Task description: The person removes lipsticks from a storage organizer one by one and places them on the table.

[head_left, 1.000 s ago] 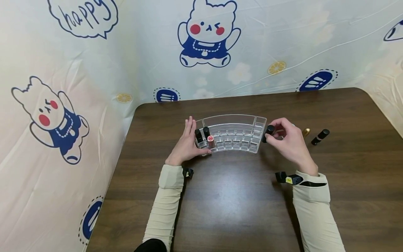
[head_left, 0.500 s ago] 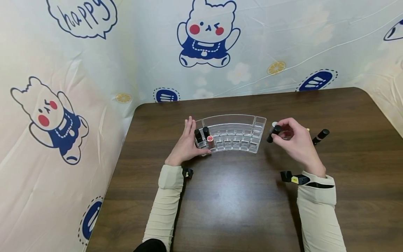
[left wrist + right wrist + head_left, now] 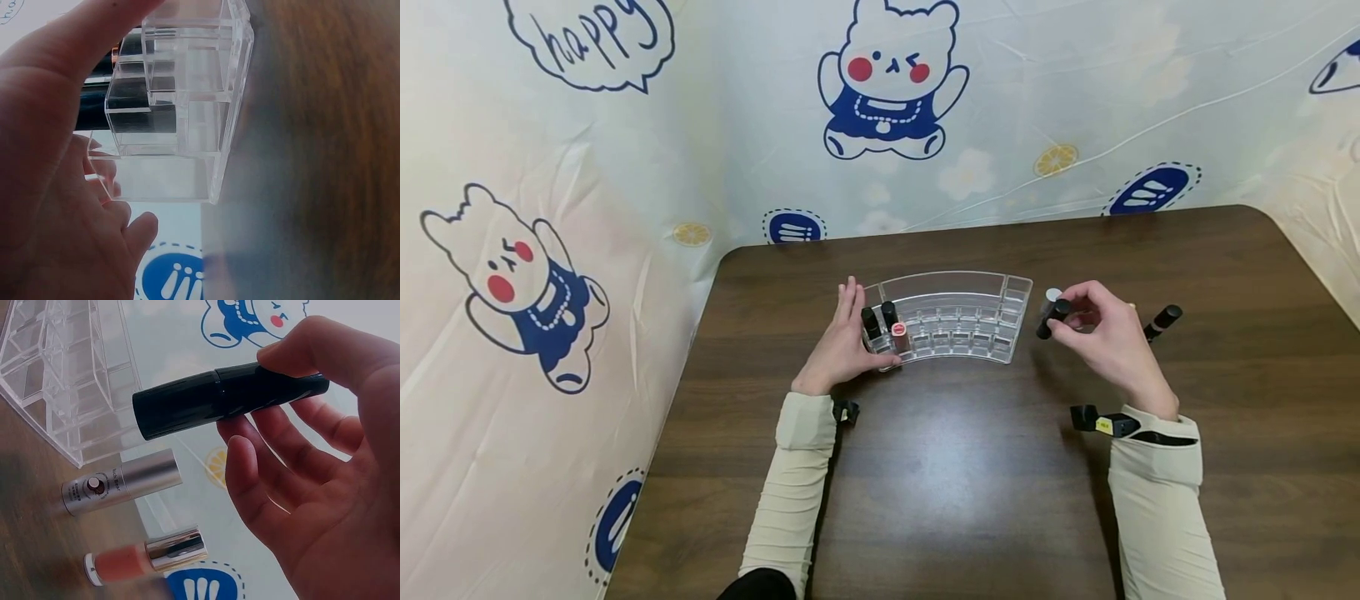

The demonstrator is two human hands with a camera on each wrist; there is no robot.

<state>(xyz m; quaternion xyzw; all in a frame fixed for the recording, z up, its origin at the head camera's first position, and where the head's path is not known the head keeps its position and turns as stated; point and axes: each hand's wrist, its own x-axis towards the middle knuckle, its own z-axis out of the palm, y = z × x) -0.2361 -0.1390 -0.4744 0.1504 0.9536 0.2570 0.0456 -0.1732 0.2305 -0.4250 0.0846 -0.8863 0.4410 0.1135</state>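
Note:
My left hand [image 3: 842, 346] grips the left end of a clear lipstick organizer [image 3: 958, 329], thumb along its front and fingers along the side. Two black-capped tubes [image 3: 871, 323] and a pinkish-red tube [image 3: 900, 336] stand in its left slots. To the right of the organizer, my right hand [image 3: 1101, 329] pinches a black lipstick tube [image 3: 181, 403] between thumb and fingers, tilted in the head view. Just behind it stands a silver tube [image 3: 125, 481] on the table. The right wrist view also has a pink lip gloss [image 3: 122, 565] with a shiny cap.
Another black tube [image 3: 1163, 322] is on the brown wooden table [image 3: 955, 483] to the right of my right hand, partly hidden by it. A printed cloth [image 3: 760, 108] hangs behind the table and along its left side.
My right hand has moved slightly right, away from the organizer, with the black lipstick tube. The silver tube has come into sight behind it. My left hand stays on the organizer.

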